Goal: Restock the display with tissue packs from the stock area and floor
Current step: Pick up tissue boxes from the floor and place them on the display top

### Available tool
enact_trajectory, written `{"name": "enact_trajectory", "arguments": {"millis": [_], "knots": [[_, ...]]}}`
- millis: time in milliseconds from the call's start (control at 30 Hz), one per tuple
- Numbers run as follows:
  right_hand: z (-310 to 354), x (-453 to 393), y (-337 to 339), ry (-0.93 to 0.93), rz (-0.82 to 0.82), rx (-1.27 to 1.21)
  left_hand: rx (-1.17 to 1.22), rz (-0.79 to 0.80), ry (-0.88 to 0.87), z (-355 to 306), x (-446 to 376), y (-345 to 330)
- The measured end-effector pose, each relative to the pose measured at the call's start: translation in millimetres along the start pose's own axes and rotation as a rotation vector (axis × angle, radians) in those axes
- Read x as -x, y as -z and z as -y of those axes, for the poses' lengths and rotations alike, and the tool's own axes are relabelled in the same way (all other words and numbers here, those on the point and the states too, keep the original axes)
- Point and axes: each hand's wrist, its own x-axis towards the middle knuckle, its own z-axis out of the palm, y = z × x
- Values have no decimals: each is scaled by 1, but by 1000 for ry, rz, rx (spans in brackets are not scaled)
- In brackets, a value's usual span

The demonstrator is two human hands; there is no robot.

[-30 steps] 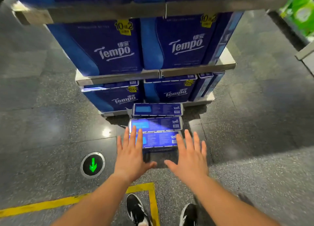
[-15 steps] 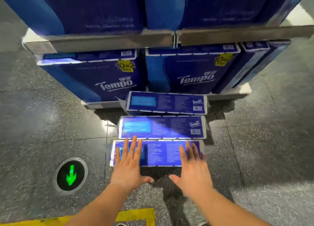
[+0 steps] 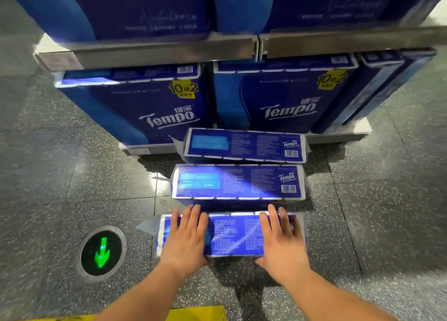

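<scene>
Low in the frame's centre, both hands laid flat on the nearest tissue pack (image 3: pixel 232 235): left hand (image 3: pixel 185 239) over its left part, right hand (image 3: pixel 281 241) over its right part, fingers (image 3: pixel 193 215) straight and together, reaching to the far edge, thumbs at the near edge, not clenched. Lying on the grey speckled floor (image 3: pixel 377 214), with a second pack (image 3: pixel 238 181) just beyond and a third (image 3: pixel 245 145) against the display shelf (image 3: pixel 338 137). Standing on that shelf, big Tempo packs (image 3: pixel 145 108). Lower left, a round green arrow light (image 3: pixel 101 251) set in the floor; bottom edge, a yellow line (image 3: pixel 196 313).
</scene>
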Motion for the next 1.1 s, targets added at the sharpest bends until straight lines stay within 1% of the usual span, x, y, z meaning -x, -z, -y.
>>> {"name": "enact_trajectory", "arguments": {"millis": [67,133,200,233,300,367,500,633,733,867,967,1033,1100], "knots": [[4,2,-1,-8,25,30,-14,-39,-17,-1,4,-7],[4,-1,-3,-17,-32,29,27,-69,-14,-3,4,-3],[0,-4,-6,3,-103,-19,61,-64,-6,-3,2,13],[-4,-4,-6,15,-132,-15,84,-32,-5,-3,1,21],[-7,-1,6,41,-162,-13,117,15,1,-2,4,43],[-6,8,28,55,-169,-12,134,11,-25,2,9,64],[-3,37,95,20,-195,20,146,-57,-31,6,30,124],[4,80,178,44,-226,26,140,-108,-35,-1,71,206],[8,125,242,23,-183,37,103,-183,-44,-5,108,265],[5,191,326,44,-211,24,57,-277,-64,-18,163,351],[-4,248,388,70,-255,-6,-21,-387,-95,-33,213,421],[-14,297,431,105,-302,-7,-29,-386,-84,-54,256,472],[-18,326,462,120,-326,15,-19,-361,-60,-63,281,507]]}}
